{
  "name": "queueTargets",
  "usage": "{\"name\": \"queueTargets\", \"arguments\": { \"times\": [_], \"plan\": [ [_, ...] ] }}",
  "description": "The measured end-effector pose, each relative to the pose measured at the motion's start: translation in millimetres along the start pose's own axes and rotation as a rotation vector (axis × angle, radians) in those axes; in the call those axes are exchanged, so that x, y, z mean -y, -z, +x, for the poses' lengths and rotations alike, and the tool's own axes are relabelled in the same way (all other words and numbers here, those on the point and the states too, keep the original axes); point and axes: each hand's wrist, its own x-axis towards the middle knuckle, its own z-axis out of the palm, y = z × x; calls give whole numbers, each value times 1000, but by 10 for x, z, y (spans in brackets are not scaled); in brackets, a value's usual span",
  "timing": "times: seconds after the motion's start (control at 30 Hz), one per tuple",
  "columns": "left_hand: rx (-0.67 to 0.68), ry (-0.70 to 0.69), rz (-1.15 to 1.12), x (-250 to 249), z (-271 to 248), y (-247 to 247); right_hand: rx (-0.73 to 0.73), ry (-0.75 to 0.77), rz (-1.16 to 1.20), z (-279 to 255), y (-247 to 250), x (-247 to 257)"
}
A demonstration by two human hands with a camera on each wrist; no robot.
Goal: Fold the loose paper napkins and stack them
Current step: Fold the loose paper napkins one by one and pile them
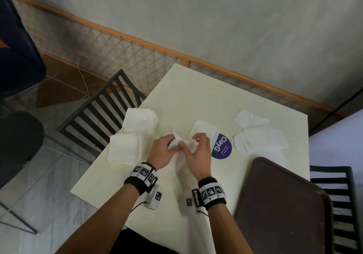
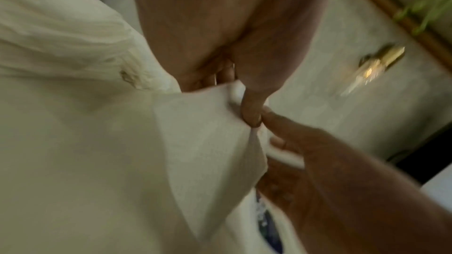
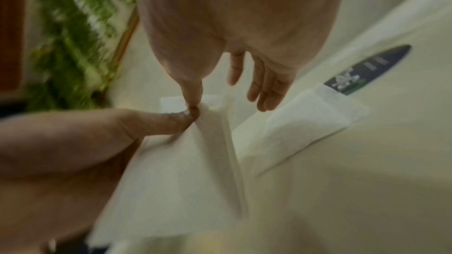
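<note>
One thin white paper napkin (image 1: 181, 143) is up off the pale cream worktop (image 1: 196, 92), mid-fold, pinched at its top edge by the left hand (image 1: 164, 151) and the right hand (image 1: 197, 151), each grip closed on paper. By my read we're roughly midway: two squared white folded-napkin stacks (image 1: 133, 134) sit far left, loose white napkins (image 1: 259, 136) wait far right by the round purple sticker (image 1: 223, 145). The wrist views, though blurred, show thumb against fingertip on the edge; only the head view shows the piles and the dark brown tray (image 1: 282, 208).
</note>
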Motion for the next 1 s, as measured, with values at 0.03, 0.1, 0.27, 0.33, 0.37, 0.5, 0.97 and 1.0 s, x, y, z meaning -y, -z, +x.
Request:
{"name": "queueTargets", "arguments": {
  "times": [0.03, 0.1, 0.27, 0.33, 0.37, 0.5, 0.97, 1.0],
  "plan": [
    [-15, -7, -64, -85, -50, 51, -25, -114, 102, -22, 50, 48],
    [-48, 2, -211, -251, -152, 130, 63, -327, 306, -50, 150, 124],
    [-69, -37, -226, -448, -267, 280, 170, -219, 590, -77, 305, 216],
    [-26, -60, -259, -462, -296, 372, 136, -146, 596, -53, 347, 248],
    [-5, -80, -279, -475, -309, 420, 143, -120, 622, -38, 371, 256],
    [67, -199, -334, -551, -366, 623, 169, -56, 721, -10, 470, 268],
    [125, -124, -509, -742, -453, 775, 188, 74, 707, 15, 637, 325],
    [124, -107, -522, -748, -459, 773, 184, 76, 699, 9, 640, 336]
  ]
}}
